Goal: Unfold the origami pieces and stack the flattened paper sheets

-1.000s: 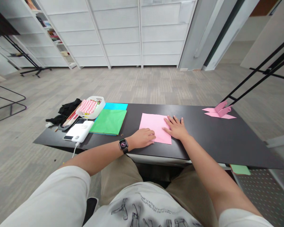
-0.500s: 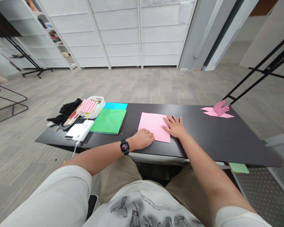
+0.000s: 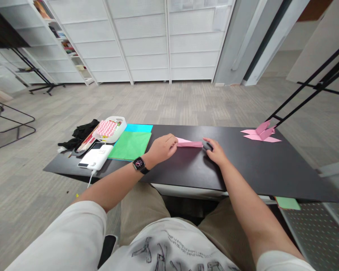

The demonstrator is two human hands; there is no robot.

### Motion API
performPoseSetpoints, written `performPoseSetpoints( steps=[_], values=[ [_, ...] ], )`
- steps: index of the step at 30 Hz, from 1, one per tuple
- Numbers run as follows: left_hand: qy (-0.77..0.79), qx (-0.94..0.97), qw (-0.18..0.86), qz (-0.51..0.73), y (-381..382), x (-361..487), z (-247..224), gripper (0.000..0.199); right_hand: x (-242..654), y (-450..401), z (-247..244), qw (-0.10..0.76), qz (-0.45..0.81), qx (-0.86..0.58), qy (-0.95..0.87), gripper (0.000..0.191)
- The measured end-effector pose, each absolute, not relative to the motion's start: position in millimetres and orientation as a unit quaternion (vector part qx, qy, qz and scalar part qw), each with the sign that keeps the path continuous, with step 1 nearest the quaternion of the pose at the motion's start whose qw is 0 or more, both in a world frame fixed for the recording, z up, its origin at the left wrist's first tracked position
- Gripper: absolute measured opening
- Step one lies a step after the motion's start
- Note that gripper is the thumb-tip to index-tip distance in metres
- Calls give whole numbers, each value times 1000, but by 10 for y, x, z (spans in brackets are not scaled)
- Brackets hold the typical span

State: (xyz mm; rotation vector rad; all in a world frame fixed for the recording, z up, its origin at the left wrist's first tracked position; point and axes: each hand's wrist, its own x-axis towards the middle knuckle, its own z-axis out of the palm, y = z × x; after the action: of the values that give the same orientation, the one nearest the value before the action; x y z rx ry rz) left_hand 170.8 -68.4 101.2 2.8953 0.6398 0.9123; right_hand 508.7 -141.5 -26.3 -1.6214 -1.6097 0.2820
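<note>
A pink paper [image 3: 190, 143] is lifted and bent over near the middle of the dark table [image 3: 183, 169], its near edge raised. My left hand [image 3: 164, 146] pinches its left end between thumb and fingers. At the other end, my right hand [image 3: 214, 149] is curved, with thumb and index finger apart beside the paper's right corner; whether they touch it is unclear. A green paper stack [image 3: 131, 145] lies left of the pink sheet, over a blue sheet [image 3: 139, 128].
Folded pink paper shapes [image 3: 262, 132] stand at the far right. On the left are a white basket [image 3: 119, 131], a white device [image 3: 96, 156] with a cable, a dark tray of pencils [image 3: 86, 145] and black cloth [image 3: 84, 130]. Light green paper [image 3: 288, 203] sticks out below the table's right front edge.
The pink paper has gone from lying flat to being raised and bent. My left hand has moved up and forward and closed on its edge; my right hand has come off the sheet's surface and curled.
</note>
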Motion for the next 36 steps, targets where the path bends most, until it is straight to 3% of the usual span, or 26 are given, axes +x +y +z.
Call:
performPoseSetpoints(
  steps=[5, 9, 13, 20, 31, 36],
  values=[
    [271, 869, 128, 395, -588, 1722, 1315, 10, 4977, -1424, -128, 541, 215, -566, -584, 27],
    [339, 809, 255, 406, -468, 1757, 1397, 10, 4893, -1455, -45, 629, 359, -524, -449, 38],
    [373, 757, 367, 390, -335, 1824, 1297, 8, 4882, -1471, 8, 683, 408, -479, -372, 46],
    [377, 668, 518, 378, -218, 1933, 1017, 27, 4908, -1483, 91, 689, 414, -474, -359, 48],
    [406, 685, 544, 265, -115, 1829, 1039, 28, 4960, -1452, 81, 717, 364, -489, -339, 40],
    [428, 627, 566, 321, -7, 1589, 1070, 33, 5003, -1463, 88, 695, 396, -491, -346, 38]
  ],
)
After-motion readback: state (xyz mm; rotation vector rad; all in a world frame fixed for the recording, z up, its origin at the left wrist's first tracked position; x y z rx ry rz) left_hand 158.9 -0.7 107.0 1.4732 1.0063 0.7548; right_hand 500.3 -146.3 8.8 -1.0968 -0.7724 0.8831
